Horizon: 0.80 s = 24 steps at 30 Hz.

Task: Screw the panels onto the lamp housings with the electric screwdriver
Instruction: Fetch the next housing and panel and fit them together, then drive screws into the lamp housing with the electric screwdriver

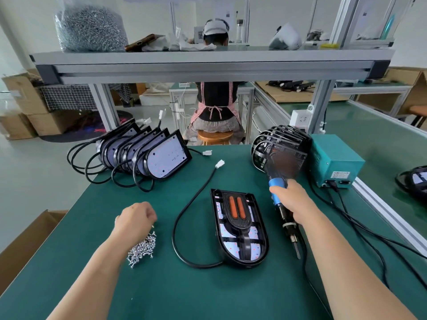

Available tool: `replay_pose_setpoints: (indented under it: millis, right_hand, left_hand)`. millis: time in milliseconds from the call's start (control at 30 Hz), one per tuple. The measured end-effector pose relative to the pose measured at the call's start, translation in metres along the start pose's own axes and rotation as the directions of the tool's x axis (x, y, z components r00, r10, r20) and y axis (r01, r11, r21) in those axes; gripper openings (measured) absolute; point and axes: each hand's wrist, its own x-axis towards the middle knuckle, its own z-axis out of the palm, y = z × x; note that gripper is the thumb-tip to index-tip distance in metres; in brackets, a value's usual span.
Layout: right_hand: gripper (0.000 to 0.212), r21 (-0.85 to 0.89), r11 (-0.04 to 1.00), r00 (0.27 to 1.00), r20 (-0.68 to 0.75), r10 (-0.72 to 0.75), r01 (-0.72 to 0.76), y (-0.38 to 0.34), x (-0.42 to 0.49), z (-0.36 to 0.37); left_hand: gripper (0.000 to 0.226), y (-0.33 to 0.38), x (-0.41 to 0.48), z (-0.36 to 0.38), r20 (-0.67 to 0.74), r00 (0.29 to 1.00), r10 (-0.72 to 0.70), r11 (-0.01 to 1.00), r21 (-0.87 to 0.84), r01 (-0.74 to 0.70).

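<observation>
Lying flat in the middle of the table [184, 285] is one housing [245, 260]. Its black panel [236, 224] (the one with two orange strips) is seated on top. Its cable [184, 218] loops off to the left and runs back to a white plug. I cannot tell whether any screw is already driven.

Just right of the housing, the right grip [293, 199] is wrapped round the single screwdriver [283, 211]. The tool is held tilted, with its bit low and clear of the panel. To the left, the left grip [136, 218] hovers knuckles-up at the far edge of the one loose pile of screws [143, 249]. Its fingers are curled under and hidden, so whether it has pinched a screw cannot be told.

The step in hand looks like fetching a screw. The next move would be to set one in a panel hole, then bring the bit upright over it and press down squarely.

Farther out, a row [166, 155] of about five housings leans at the table's far left, white faces showing. A stack [277, 146] of roughly five or six dark ones stands far right, overlapping too much for a firm count. Beside that stack sits one teal power box [335, 158]. One bag [90, 28] of screws rests on the shelf [208, 57] above, and one person [217, 105] sits beyond the table, back turned.
</observation>
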Motion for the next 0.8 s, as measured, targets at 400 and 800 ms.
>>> replay_pose_setpoints:
  millis: [400, 800]
  right_hand:
    - [0.026, 0.853, 0.513, 0.989, 0.139, -0.046, -0.096, -0.001, -0.041, -0.016]
    - [0.025, 0.939, 0.268, 0.976, -0.219, -0.016, 0.215, -0.043, -0.077, -0.022]
  left_hand:
    - [0.017, 0.019, -0.005, -0.021, 0.184, 0.982, -0.037, 0.982, 0.186, 0.002]
    - [0.023, 0.098, -0.082, -0.007, 0.116, 0.959, 0.259, 0.592, -0.804, -0.063]
